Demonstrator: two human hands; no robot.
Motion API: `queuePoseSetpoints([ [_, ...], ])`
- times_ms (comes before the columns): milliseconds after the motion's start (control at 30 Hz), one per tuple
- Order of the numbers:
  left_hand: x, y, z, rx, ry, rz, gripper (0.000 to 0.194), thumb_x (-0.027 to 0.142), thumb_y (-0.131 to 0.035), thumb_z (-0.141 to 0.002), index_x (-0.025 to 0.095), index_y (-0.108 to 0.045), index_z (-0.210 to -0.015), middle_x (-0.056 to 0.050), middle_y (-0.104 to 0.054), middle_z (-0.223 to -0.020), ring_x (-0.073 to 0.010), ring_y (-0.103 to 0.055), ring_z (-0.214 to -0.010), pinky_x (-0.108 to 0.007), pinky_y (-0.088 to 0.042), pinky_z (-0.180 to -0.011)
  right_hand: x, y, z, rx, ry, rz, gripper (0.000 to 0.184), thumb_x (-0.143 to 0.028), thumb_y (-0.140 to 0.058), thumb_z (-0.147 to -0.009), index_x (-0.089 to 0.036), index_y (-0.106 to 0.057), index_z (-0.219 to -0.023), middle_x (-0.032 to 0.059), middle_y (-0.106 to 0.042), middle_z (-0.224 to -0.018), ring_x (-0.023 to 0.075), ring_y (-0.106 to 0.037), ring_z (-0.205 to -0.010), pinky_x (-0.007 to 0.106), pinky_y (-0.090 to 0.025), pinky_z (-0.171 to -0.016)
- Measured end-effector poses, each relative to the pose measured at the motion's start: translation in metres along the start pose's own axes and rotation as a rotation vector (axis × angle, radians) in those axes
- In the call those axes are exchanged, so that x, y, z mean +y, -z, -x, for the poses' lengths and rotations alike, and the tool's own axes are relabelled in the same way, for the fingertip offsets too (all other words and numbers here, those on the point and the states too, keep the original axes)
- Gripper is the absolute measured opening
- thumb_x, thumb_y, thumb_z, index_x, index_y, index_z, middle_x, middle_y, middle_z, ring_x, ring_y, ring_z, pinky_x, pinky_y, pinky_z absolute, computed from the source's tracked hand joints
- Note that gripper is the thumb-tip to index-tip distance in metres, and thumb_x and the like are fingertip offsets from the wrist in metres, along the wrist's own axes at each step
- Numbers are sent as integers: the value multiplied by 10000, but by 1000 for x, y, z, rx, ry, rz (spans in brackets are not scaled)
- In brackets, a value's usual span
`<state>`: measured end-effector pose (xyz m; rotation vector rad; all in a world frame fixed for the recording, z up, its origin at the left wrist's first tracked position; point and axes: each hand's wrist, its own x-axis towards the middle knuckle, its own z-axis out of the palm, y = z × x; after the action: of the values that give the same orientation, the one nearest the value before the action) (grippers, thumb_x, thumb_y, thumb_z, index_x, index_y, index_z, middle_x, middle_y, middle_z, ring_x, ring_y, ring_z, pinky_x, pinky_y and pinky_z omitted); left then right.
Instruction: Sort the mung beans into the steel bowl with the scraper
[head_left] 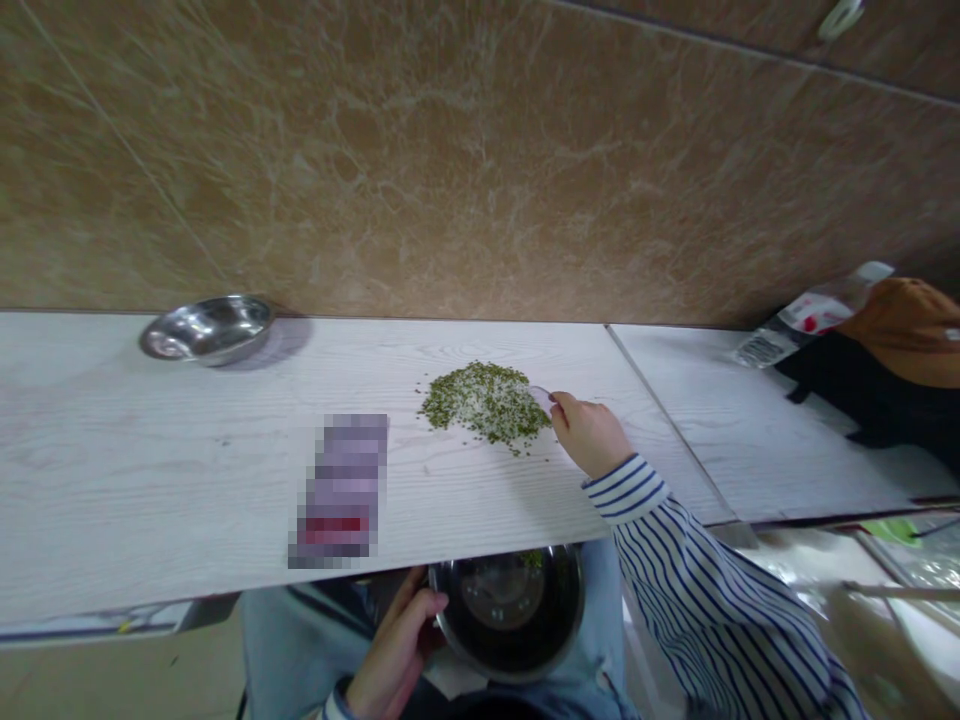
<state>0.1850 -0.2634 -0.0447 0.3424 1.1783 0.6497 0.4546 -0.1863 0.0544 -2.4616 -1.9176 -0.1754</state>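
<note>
A loose heap of small green grains, like mung beans, mixed with white bits (484, 402) is spread on the white wood-grain table (450, 500). At its right edge, my right hand (592, 435) pinches a thin, pale, see-through piece (540, 396); its exact kind is unclear. The piece touches the side of the heap. Below the table's front edge, my left hand (409, 635) grips the rim of a round steel bowl (506, 660) over my lap. Some green grains show inside that bowl near its far wall.
An oval-looking shiny metal bowl (210, 330) stands at the back left by the tiled wall (420, 160). A pixelated flat oblong (345, 485) lies left of the heap. To the right are a clear bottle (817, 315) and a brown and black cloth item (900, 350). A seam (667, 420) crosses the tabletop.
</note>
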Motion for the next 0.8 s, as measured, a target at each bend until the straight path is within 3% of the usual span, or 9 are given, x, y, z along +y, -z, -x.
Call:
queuePoseSetpoints([
  [233,-4,-1,0,-58,9,9,621,208,-602,-626,216,-491,-1237,-24,-698,-842,-188,-612,-687,-302,-439,-597,-7,1,28,31,25,-95,321,-249,-340,-891,-188,-587,-1086,48,-706,-821,173,-649,-714,264,-423,-666],
  [567,-7,-3,0,-125,19,-21,625,223,-611,-629,209,-474,-1238,-5,-676,-760,-169,-576,-634,-285,-419,-565,20,2,35,61,-79,-48,320,-233,-365,-871,-160,-592,-1084,60,-705,-803,170,-647,-706,258,-424,-656],
  [800,-7,-10,4,-92,1,-22,557,239,-623,-580,210,-543,-1131,-10,-656,-767,-189,-573,-708,-296,-424,-600,5,0,55,73,-14,-111,301,-232,-364,-871,-176,-594,-1058,42,-704,-806,164,-647,-691,249,-414,-629],
])
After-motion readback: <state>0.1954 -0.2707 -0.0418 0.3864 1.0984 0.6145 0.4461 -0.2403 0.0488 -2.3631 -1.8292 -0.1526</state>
